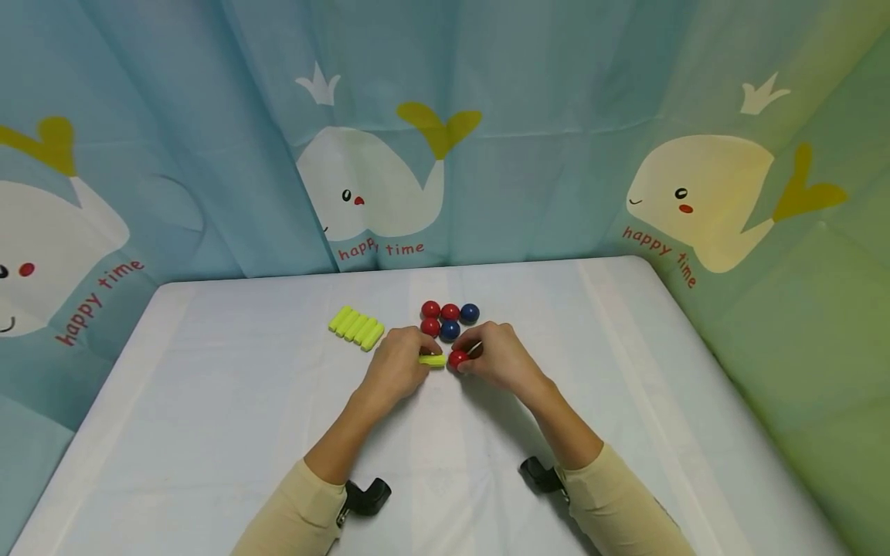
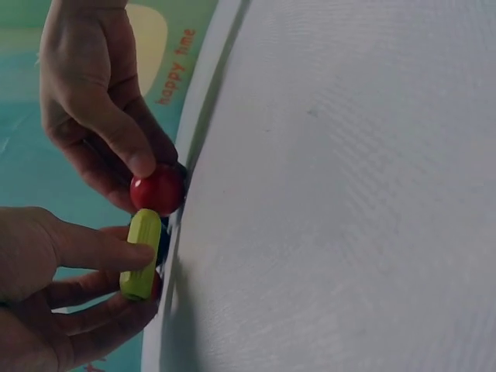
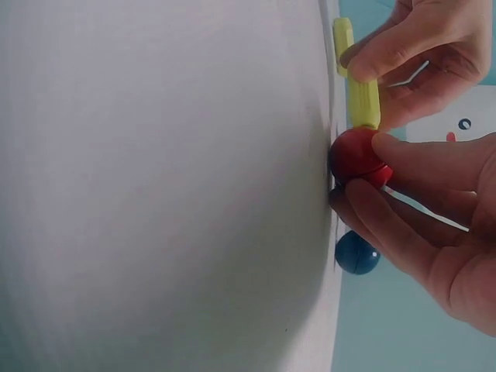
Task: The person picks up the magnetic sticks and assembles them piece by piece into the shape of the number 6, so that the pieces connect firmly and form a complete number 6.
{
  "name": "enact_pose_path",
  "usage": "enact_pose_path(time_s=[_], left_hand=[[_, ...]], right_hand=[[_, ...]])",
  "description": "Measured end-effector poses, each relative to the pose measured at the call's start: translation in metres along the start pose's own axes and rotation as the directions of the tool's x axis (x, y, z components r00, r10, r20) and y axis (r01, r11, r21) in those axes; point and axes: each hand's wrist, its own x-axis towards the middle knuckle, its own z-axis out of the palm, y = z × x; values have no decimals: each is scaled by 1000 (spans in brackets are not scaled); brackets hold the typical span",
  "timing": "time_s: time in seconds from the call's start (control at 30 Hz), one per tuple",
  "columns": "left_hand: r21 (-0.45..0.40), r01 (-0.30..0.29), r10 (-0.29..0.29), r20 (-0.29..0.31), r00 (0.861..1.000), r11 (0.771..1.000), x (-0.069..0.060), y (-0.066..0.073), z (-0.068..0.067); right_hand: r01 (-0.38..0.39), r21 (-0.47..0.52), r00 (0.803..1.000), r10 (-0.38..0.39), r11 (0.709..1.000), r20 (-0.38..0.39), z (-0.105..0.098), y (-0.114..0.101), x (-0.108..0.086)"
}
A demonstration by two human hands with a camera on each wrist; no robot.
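Pinching a short yellow-green stick (image 1: 433, 361) between curled fingers, the left hand (image 1: 403, 357) sits near the middle of the white desk (image 1: 292, 417) in the head view, the stick's free end jutting out to the right beyond the fingertips. Facing it, the right hand (image 1: 499, 355) has its thumb and fingers closed round a red ball (image 1: 457, 361), whose left side shows clear of the grip; from here a narrow gap seems to part stick and ball. Just beyond the hands lies a cluster of balls (image 1: 450, 312), three red and two blue, and to the left of it a slanting row of five yellow-green sticks (image 1: 357, 327). In the left wrist view, the left thumb lies across the face of the stick with the other fingers behind, so the grip is only as wide as the stick; its upper end overlaps the lower edge of the red ball, and the right thumb tip presses that ball from above. In the right wrist view, the ball sits between the right thumb and the bent fingers, the stick's lower end meeting it from above, though whether they truly touch I cannot tell. A blue ball (image 3: 357, 253) shows below the right fingers.
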Motion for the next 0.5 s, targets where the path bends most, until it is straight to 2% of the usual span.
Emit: enact_pose_path(time_s=[0.5], left_hand=[[1, 16, -16, 27, 1000, 1000, 2, 1, 1]], right_hand=[[25, 4, 1000, -25, 1000, 0, 1, -1, -1]])
